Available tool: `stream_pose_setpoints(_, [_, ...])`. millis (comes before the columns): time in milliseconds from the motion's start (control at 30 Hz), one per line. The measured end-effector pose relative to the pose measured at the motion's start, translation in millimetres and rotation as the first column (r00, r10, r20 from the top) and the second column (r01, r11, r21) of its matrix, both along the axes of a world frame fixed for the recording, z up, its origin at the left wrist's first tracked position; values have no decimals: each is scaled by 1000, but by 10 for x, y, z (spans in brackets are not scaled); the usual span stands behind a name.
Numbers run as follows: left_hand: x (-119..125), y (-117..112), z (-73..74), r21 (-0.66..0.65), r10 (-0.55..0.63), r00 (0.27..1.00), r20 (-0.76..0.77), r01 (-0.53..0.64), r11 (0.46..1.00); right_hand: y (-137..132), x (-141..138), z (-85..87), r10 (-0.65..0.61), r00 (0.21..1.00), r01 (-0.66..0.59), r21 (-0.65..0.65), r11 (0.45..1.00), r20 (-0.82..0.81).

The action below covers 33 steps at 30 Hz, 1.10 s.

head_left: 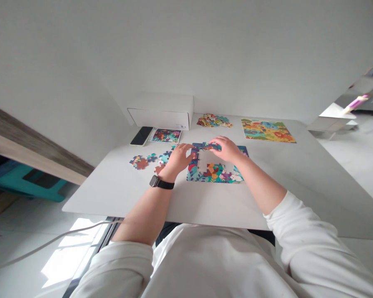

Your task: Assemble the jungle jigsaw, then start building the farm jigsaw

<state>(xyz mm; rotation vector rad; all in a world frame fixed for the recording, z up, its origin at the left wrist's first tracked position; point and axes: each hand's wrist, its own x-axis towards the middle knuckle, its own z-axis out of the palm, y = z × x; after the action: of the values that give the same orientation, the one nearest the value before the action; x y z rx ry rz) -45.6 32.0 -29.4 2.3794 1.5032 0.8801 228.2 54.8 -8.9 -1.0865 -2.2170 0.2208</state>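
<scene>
Table (118,194): white, wide, carried everything noted below.
Box (161,111): white, stood at far edge against the wall.
Finished puzzle (267,130): yellow-toned, lay flat at far right, well apart from both hands.
Half-built puzzle (214,170): centre of table, bare gap in its middle; both hands sat over its far edge.
Right hand (227,149): fingers curled down, pinching a strip of joined pieces (209,146) along the top border.
Left hand (178,158): fingers pressed on the puzzle's upper left corner, touching the strip's other end; black watch (161,182) on wrist.
Loose pieces (147,160): scattered just left of left hand.
Piece pile (214,120): beyond the hands, near box.
Picture card (166,135): beside phone (141,135).
</scene>
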Motion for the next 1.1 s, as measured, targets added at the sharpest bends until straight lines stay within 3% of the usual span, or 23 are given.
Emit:
stream_pose_setpoints(167, [58,33,-129,-33,-28,995,-91,25,999,82,-137,-343,-10,999,12,-71,997,31])
stream_pose_setpoints(300, [88,65,-198,-58,-40,989,-145,31,998,111,-127,-486,0,1000,1,-38,999,28])
stream_pose_setpoints(1100, [175,41,-272,-59,5,970,-245,-19,998,102,-182,-557,-11,993,15,-30,999,117])
